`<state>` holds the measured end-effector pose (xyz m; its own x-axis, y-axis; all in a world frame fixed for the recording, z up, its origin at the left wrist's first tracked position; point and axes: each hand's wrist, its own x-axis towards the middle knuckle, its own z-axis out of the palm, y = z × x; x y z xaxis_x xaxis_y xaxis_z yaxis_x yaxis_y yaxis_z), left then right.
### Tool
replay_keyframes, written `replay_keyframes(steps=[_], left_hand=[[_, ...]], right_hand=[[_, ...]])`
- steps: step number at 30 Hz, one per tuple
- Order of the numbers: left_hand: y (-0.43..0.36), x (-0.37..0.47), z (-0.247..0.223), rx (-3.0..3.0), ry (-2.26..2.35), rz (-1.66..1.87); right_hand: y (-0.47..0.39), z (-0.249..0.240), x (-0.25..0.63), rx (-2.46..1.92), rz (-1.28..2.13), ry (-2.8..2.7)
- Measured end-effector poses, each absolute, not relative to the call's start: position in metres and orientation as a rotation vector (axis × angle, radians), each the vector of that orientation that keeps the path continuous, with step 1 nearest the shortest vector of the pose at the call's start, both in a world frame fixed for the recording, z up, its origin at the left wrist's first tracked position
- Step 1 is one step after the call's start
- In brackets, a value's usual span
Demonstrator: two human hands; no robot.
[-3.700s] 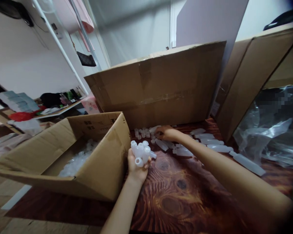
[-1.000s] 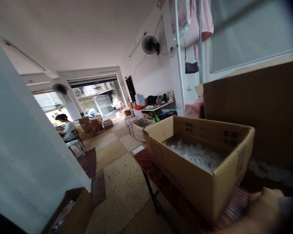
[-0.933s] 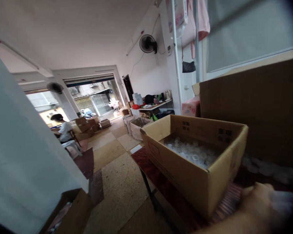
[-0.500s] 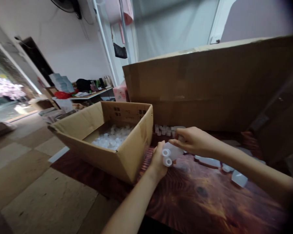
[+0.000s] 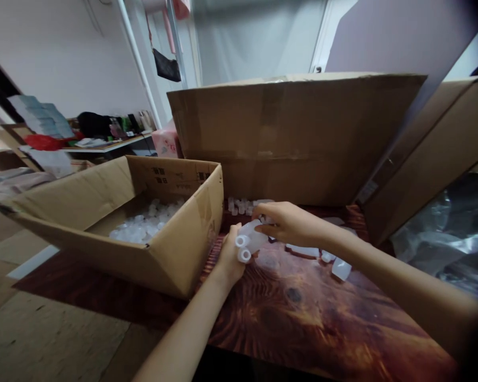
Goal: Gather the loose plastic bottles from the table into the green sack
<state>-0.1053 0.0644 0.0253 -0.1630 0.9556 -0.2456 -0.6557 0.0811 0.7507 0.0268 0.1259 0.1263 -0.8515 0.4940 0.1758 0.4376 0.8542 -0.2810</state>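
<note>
Translucent white plastic bottles (image 5: 252, 237) are in my left hand (image 5: 230, 257), two open round necks pointing toward me. My fingers are wrapped round them from the left. Over their far end bends my right hand (image 5: 281, 220), thumb and fingers pinched close at the bottles; what the fingertips grip is too small to make out. Small translucent pieces (image 5: 241, 206) stand in a cluster just behind the hands. More flat translucent bottles (image 5: 302, 250) lie under and beside my right forearm on the wood-grain table (image 5: 271, 318).
An open cardboard box (image 5: 183, 254) holding many small translucent pieces (image 5: 139, 227) stands at the left. A large cardboard box (image 5: 295, 138) walls off the back. At the right, clear plastic bags (image 5: 454, 233) lie by another carton (image 5: 434, 154).
The view has swung to the right, bringing the carton and plastic bags into sight. Both hands keep about the same hold at the bottles.
</note>
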Motion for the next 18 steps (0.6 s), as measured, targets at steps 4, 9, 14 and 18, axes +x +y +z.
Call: replay_keyframes(steps=[4, 9, 14, 18], left_hand=[[0.0649, -0.1054, 0.0237, 0.462, 0.886, 1.524], [0.0643, -0.1054, 0.0237, 0.456, 0.890, 1.537], [0.0624, -0.1042, 0.0265, 0.451, 0.890, 1.538], [0.0622, -0.1041, 0.0263, 0.438, 0.891, 1.551]], right_hand=[[0.1253, 0.1270, 0.0201, -0.980, 0.170, -2.736], [0.1267, 0.1322, 0.0201, -0.804, 0.306, -2.814], [0.1270, 0.1328, 0.0208, -0.858, 0.383, -2.780], [0.1220, 0.1250, 0.0152, -0.933, 0.293, -2.789]])
